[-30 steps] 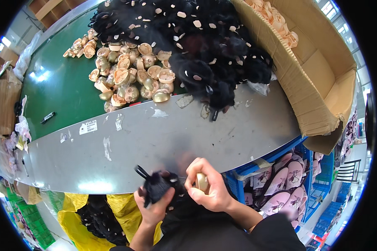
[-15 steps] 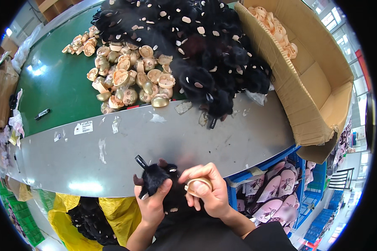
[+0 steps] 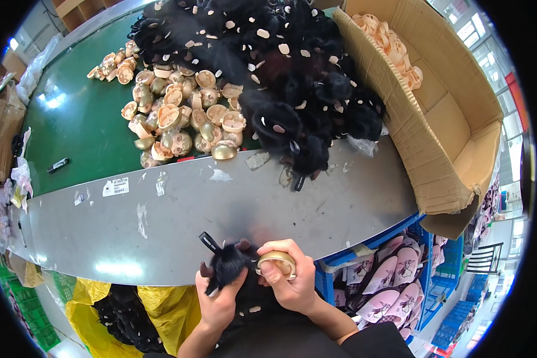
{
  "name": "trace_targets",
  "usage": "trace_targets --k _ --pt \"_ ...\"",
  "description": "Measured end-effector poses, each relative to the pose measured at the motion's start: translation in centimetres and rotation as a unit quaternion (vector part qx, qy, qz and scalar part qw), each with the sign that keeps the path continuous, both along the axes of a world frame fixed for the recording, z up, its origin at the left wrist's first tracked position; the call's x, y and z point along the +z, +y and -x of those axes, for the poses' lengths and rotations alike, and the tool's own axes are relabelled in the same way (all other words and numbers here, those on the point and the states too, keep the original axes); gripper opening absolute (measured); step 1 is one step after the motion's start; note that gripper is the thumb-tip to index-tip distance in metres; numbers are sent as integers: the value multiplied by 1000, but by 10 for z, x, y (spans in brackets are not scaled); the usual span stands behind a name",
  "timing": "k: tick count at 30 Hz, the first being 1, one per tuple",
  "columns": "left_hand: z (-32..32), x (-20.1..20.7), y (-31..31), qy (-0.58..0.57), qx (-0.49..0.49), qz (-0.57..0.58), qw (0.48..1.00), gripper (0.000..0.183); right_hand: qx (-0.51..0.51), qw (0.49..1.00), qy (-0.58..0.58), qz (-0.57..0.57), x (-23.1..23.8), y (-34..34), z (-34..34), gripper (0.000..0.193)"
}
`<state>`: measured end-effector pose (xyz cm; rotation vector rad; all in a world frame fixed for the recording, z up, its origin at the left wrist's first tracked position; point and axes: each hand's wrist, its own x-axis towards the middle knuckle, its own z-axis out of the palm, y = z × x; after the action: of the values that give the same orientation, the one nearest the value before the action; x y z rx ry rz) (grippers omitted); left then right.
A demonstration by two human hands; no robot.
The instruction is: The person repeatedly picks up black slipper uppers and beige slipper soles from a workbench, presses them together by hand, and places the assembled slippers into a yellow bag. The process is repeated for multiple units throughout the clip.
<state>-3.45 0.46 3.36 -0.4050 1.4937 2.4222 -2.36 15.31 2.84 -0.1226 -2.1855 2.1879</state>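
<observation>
At the near edge of the grey metal table (image 3: 179,209), my left hand (image 3: 218,301) grips a black furry piece (image 3: 227,265) with a small black tag. My right hand (image 3: 289,280) holds a tan plastic half-shell (image 3: 275,261) pressed against the fur. A heap of the same black furry pieces (image 3: 280,71) lies at the back of the table. Beside the heap sits a pile of tan plastic shells (image 3: 179,116) on the green belt (image 3: 71,131).
A large open cardboard box (image 3: 435,119) holding tan shells stands at the right. Blue crates (image 3: 394,280) with pink slippers sit below it. A yellow bag (image 3: 131,310) of black furry pieces hangs under the table on my left. A black marker (image 3: 58,165) lies on the belt.
The view has shifted slightly. My right hand has turned the tan shell and pushed it closer against the black furry piece held in my left hand.
</observation>
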Motion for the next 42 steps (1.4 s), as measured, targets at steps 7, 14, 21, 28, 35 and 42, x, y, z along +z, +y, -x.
trace_targets --k 7,14,21,28,35,42 --pt "-2 -13 -14 169 -109 238 950 12 -41 961 164 -221 -22 2 8 32" --pt "-1 -11 -8 117 -83 143 979 14 3 926 267 -268 -25 -7 16 47" --pt "5 -15 -15 95 -117 46 987 25 25 930 284 -233 -33 14 20 50" --pt "-4 -20 -20 3 -49 30 998 18 34 986 153 -57 -16 5 12 40" --pt "-2 -11 -18 -53 -13 -158 986 30 53 994 49 81 -9 -1 11 41" --pt "-11 -11 -13 -48 -20 -243 969 41 39 989 -18 144 -10 0 4 46"
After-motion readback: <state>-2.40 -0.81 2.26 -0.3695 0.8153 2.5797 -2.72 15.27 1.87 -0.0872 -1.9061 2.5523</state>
